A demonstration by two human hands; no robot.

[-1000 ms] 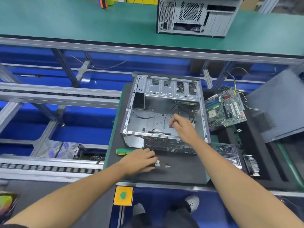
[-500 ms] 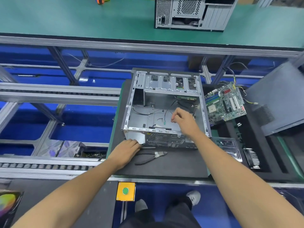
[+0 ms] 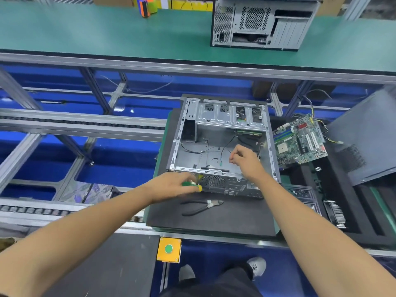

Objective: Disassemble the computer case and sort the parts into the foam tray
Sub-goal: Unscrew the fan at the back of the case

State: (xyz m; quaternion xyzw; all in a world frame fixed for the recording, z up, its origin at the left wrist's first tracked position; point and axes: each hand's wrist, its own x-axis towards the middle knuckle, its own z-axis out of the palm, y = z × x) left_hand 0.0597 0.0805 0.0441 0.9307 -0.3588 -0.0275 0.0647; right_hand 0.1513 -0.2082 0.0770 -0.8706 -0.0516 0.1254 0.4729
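The open grey metal computer case (image 3: 220,146), stripped bare but for loose black wires, is laid on the dark mat (image 3: 231,217), a green-handled screwdriver (image 3: 190,185) being gripped by the left hand (image 3: 171,186) at its near wall while something too small to identify seems pinched inside by the right hand (image 3: 244,159).

second computer case (image 3: 262,23): on the green bench (image 3: 107,33), 12 o'clock
tape roll (image 3: 147,6): 11 o'clock, same bench
yellow button box (image 3: 168,249): 6 o'clock
shoes (image 3: 256,266): 6 o'clock, on blue floor

Left hand (image 3: 171,186) motion-blurred over green-yellow screwdriver (image 3: 191,185), shaft hidden; right hand (image 3: 243,158) fingertips' hold unreadable; side panel (image 3: 364,136) cut by right edge.
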